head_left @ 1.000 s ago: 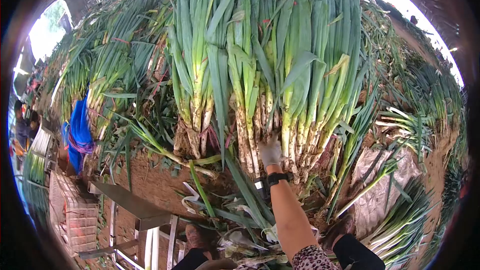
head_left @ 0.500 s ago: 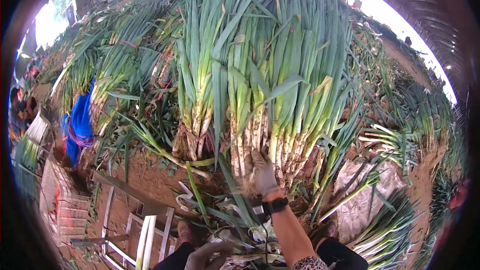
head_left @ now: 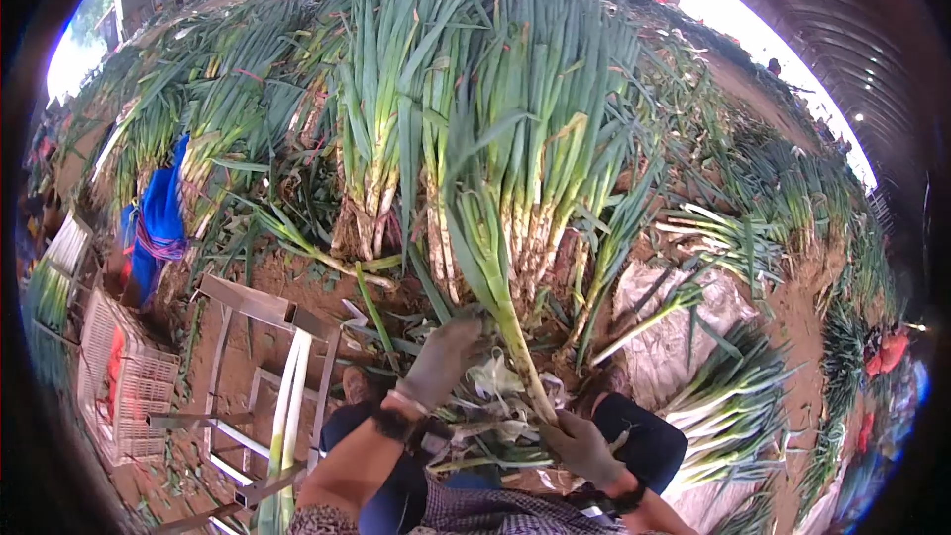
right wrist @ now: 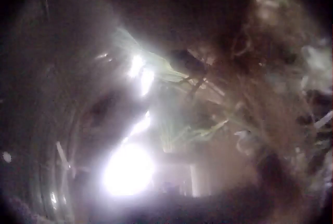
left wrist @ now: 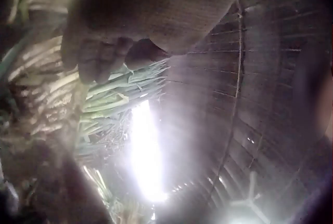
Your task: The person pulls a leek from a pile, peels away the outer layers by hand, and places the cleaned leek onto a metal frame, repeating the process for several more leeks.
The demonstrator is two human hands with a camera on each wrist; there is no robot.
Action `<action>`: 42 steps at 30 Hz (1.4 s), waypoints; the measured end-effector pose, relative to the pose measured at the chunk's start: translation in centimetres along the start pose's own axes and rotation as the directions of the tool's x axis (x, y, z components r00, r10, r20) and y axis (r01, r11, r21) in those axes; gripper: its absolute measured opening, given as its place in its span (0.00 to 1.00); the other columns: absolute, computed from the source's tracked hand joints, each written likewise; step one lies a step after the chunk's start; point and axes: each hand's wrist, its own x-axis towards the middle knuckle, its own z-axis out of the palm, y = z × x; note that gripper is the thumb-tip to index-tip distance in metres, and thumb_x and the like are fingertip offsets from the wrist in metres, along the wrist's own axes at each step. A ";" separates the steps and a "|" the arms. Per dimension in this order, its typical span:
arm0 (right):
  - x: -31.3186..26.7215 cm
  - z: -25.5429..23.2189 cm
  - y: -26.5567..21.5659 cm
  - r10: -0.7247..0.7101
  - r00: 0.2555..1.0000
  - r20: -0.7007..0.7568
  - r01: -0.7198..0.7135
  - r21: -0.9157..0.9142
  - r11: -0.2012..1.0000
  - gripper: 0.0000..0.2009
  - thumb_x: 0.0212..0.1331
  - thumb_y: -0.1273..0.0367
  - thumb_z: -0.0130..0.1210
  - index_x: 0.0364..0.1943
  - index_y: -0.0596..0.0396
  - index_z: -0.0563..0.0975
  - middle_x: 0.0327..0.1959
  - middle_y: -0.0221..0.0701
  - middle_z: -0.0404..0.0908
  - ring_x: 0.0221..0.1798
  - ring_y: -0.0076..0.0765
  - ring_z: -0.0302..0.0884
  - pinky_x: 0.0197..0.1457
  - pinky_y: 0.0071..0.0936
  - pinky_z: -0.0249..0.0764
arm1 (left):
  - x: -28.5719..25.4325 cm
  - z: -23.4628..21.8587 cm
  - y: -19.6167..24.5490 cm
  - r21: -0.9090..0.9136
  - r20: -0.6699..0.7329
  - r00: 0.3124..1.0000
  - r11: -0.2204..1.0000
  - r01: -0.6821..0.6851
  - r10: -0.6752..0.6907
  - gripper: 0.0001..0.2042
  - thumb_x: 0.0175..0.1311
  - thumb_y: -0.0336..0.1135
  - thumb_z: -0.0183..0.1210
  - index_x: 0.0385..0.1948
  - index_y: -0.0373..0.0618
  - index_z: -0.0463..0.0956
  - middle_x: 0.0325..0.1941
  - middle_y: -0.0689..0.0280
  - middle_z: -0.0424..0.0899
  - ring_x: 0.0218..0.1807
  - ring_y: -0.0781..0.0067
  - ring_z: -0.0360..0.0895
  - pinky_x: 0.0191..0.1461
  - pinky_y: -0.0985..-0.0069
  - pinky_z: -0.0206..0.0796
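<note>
A long green onion (head_left: 505, 322) slants upright in the head view, its leaves fanned upward and blurred at the top. Gloved, my right hand (head_left: 584, 451) grips its lower end close to my knee. My left hand (head_left: 446, 362), also gloved, is beside the stalk with the fingertips near it. The left wrist view shows the left hand's (left wrist: 151, 16) fingers loosely bent and nothing in them. Just beyond leans a thick row of soil-stained green onions (head_left: 535, 198). The right wrist view is dark and blurred, and the grip is hidden there.
Peeled green onions (head_left: 728, 416) lie at the right by a pale sack (head_left: 684, 327). A metal stand (head_left: 267, 312) at the left has white stalks (head_left: 287, 401) across it. Further left stands a plastic crate (head_left: 129, 386). Stripped leaves (head_left: 495, 376) litter the ground between my feet.
My right hand has drawn back from the row toward my lap and now grips one green onion. My left hand has risen from the bottom edge toward the stalk. The view has shifted.
</note>
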 end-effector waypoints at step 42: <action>15.2 17.6 -6.6 -0.635 0.758 -0.149 0.652 0.221 0.726 0.17 0.42 0.81 0.53 0.41 0.62 0.75 0.34 0.28 0.78 0.32 0.26 0.75 0.37 0.24 0.74 | -3.4 -6.5 5.1 0.050 -0.548 0.666 0.815 -0.577 0.505 0.11 0.57 0.24 0.57 0.43 0.35 0.76 0.36 0.65 0.81 0.36 0.69 0.78 0.38 0.71 0.72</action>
